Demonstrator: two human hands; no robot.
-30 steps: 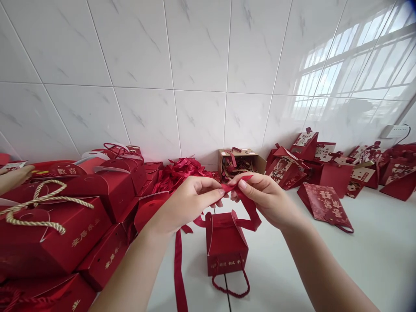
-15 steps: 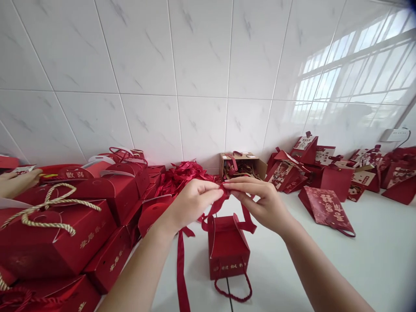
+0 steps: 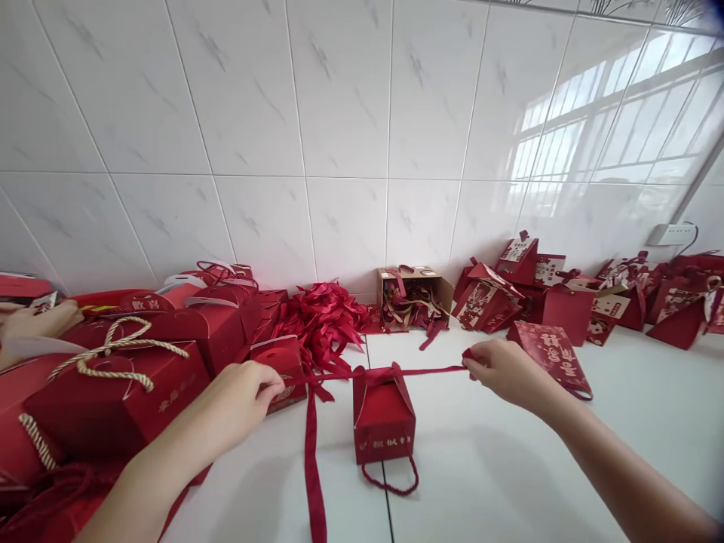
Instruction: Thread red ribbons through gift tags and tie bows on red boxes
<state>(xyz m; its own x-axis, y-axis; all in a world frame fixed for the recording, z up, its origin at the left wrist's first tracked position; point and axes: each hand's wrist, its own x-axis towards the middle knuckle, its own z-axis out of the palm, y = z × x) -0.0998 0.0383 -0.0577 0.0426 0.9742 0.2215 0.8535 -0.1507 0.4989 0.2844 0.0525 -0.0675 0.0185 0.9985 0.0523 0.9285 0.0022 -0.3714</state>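
Red ribbon [image 3: 433, 370], thin and satiny, runs almost level across my head-camera feed, drawn out between two bare hands. From my remote seat I see the left hand [image 3: 243, 396] with its fingertips pinched on one end, and the right hand [image 3: 503, 369] gripping the other end between thumb and bent fingers. Midway between them, on the white tabletop [image 3: 469, 475], stands a small red box [image 3: 385, 422], touched by neither hand; the ribbon crosses its top at the upright flaps (whether it threads any holes, I cannot tell). The box is smooth card, gable-shaped, with pale lettering low on its front and a twisted cord loop [image 3: 390, 490] lying before it. A loose flat strip [image 3: 314, 460] hangs down the table nearer the left hand. Beyond sits a crumpled, glossy ribbon heap [image 3: 328, 309], beside an open brown carton [image 3: 442, 298]. Stiff gold rope [image 3: 121, 351] is bowed over a larger box at left, near another person's hand [image 3: 45, 320].
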